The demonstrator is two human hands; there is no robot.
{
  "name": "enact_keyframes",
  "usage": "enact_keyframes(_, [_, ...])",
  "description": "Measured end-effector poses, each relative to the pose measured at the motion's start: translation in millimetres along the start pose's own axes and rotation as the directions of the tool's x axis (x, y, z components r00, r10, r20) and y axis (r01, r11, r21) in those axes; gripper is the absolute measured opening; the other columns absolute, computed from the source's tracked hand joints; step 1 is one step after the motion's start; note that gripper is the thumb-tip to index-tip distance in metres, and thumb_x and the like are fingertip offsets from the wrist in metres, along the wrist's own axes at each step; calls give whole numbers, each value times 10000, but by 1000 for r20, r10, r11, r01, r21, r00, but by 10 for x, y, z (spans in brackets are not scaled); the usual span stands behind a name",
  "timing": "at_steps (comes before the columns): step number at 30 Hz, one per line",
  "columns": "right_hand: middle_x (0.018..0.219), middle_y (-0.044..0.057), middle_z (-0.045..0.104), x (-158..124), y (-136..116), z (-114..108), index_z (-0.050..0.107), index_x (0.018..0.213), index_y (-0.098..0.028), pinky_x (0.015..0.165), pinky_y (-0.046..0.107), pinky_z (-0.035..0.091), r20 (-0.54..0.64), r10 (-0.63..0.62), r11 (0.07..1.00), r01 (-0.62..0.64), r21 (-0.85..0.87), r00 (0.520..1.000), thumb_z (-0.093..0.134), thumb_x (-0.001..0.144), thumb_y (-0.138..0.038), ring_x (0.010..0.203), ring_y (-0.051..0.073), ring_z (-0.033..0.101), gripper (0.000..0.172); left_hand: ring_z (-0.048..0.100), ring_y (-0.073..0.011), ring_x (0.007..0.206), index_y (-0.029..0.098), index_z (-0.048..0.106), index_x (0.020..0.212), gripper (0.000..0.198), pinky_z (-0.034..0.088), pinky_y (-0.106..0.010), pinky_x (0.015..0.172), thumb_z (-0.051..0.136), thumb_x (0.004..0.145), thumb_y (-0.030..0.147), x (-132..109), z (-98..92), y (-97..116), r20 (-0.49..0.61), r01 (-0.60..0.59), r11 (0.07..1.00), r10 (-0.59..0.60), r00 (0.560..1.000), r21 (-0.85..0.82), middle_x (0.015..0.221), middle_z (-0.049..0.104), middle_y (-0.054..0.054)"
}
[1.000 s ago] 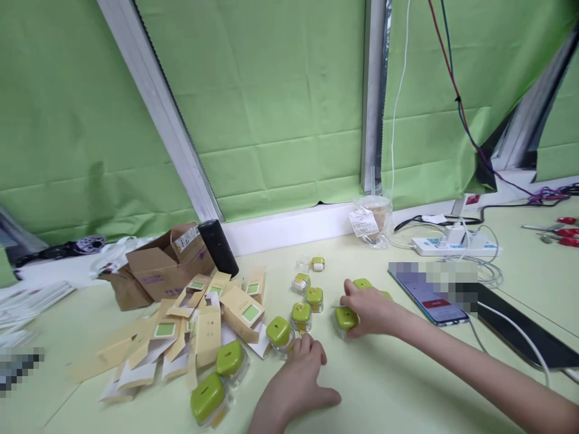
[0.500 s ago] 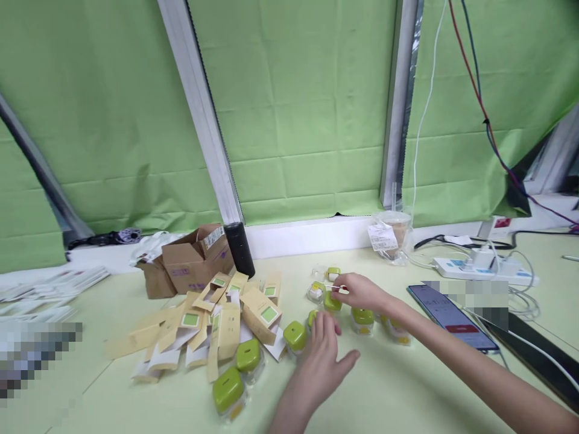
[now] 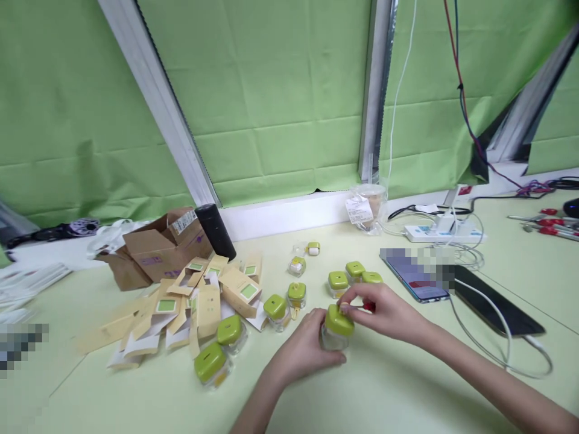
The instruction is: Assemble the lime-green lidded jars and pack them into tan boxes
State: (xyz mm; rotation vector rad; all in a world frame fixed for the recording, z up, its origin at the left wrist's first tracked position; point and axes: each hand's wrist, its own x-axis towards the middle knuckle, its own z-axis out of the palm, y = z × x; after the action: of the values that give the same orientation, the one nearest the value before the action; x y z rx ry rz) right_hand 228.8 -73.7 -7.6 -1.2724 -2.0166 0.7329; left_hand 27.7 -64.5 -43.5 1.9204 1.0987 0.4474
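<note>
My left hand is wrapped around a small clear jar with a green lid, holding it at the table's middle. Over that lid, my right hand is closed, with thumb and fingertips at a small yellowish piece on the lid's top. The red handle of a thin screwdriver shows within the right hand; its tip is hidden. Beside the left hand stands another green-lidded jar, a yellow piece in front of it. More such jars line up to the left, and several stand behind my right hand.
Opened paper boxes are heaped on the left, before a brown carton and a black cylinder. A bagged drink cup stands at the back. Phone, power strip and cables lie right.
My right hand has come nearer from the back jars to the held jar's lid. My left hand has moved right and now grips a jar. The view has swung right.
</note>
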Motion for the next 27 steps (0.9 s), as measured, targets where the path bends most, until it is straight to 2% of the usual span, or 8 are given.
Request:
enact_keyframes(2, [693,-12,622,51,9,-6,637,742,-175,470,202,376,-53,99,987,-91,135,994,573,782,-311,514,85,479,156,409,-308,1140,197,390,1296,985,338,-412,951,831,430,358,5,-30,65,-65,0,999,-3,998,-48,1261,434,-124])
enact_keyframes(4, [599,-40,529,99,26,20,593,706,-166,377,191,312,-38,204,947,-188,261,978,576,778,-393,415,59,386,239,445,-286,1115,209,279,1368,1066,346,-420,955,823,469,394,34,-52,154,-86,-5,978,-13,996,-207,1257,440,-133])
enact_keyframes(7, [586,-65,450,120,78,96,555,784,-168,302,188,231,-2,264,897,-245,367,964,509,811,-516,338,36,283,352,582,-196,875,174,398,1282,671,440,-381,847,681,710,382,107,-38,261,-18,5,824,-18,1000,-567,1003,584,-83])
enact_keyframes(13, [679,-22,486,-1,173,132,519,849,-195,442,205,371,-165,134,958,-85,272,977,318,933,-485,515,96,456,363,656,-168,823,142,522,890,198,493,-300,831,585,813,312,171,45,211,-97,-52,239,-180,979,-970,913,665,-91])
enact_keyframes(16, [721,11,591,-74,134,172,573,897,-212,564,244,426,-53,7,998,-3,64,999,310,953,-418,658,155,573,338,626,-108,585,151,502,822,228,500,-215,579,589,803,361,157,63,148,-152,-91,239,-254,955,-967,815,661,-51])
enact_keyframes(19, [792,18,671,-124,77,261,590,900,-234,605,260,413,-18,-30,991,27,-131,999,323,958,-352,715,183,624,298,478,-29,424,167,478,790,276,340,-152,388,621,774,402,139,95,105,-195,-132,287,-204,960,-949,791,626,1])
enact_keyframes(23, [811,12,690,-146,52,334,582,899,-239,590,256,403,-28,-18,974,11,-228,999,316,961,-306,701,183,641,281,395,2,424,166,470,798,292,277,-143,385,609,793,423,120,148,86,-174,-112,312,-179,968,-944,813,584,19])
enact_keyframes(27, [847,19,685,-143,70,335,574,920,-237,607,261,420,-30,-27,963,18,-270,999,296,964,-288,732,182,648,286,498,-54,527,179,450,853,276,390,-182,479,661,770,337,108,187,106,-200,-135,266,-233,952,-954,757,558,26])
